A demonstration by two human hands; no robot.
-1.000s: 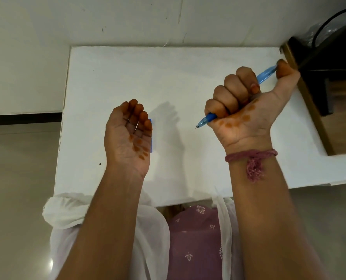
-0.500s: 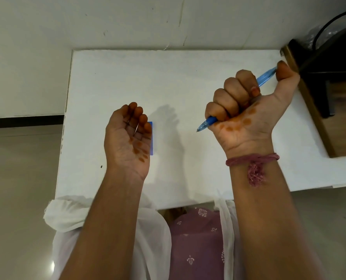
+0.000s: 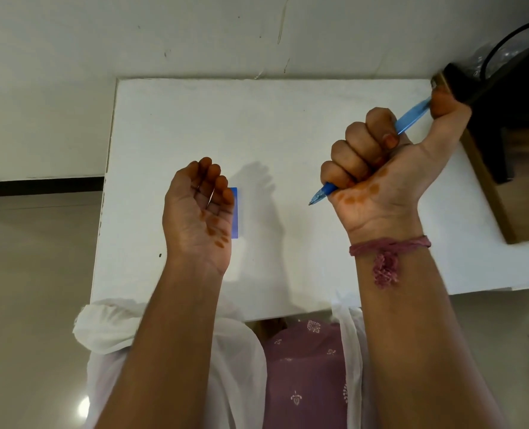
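**Open middle, blocked right edge**

The white tabletop (image 3: 272,125) lies bare through its middle, back to the wall (image 3: 195,35). A flat blue card (image 3: 234,212) sits just beside the left hand (image 3: 198,212). Dark furniture (image 3: 504,113) blocks the right edge, close behind the right hand (image 3: 377,168) and its pen (image 3: 411,119).

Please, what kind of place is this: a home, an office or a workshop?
Likely a plain room at home, though not certain: a white table stands against a white wall on a pale glossy floor, and the right hand grips a blue pen.
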